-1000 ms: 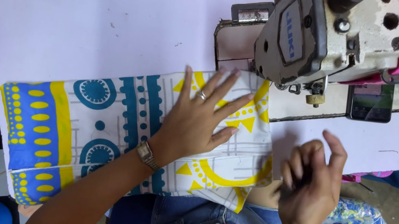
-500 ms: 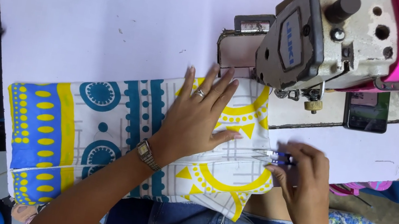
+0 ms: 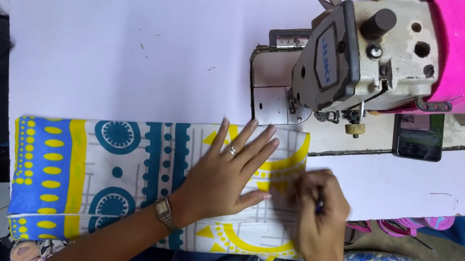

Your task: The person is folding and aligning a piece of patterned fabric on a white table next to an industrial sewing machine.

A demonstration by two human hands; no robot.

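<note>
I saw a folded piece of printed fabric (image 3: 110, 173), white with blue dotted bands, teal circles and yellow arcs and triangles, lying flat along the near edge of the white table (image 3: 134, 37). My left hand (image 3: 228, 174) lay on top of it, palm down and fingers spread, pressing the cloth flat and gripping nothing; a ring sat on one finger and a wristwatch (image 3: 165, 213) on the wrist. Most of the fabric stretched away to the left of that hand. My right hand (image 3: 316, 218) rested just beside it on the fabric's right end, curled around a small dark object that I could not make out because of blur. Beyond both hands stood the sewing machine (image 3: 373, 53).
</note>
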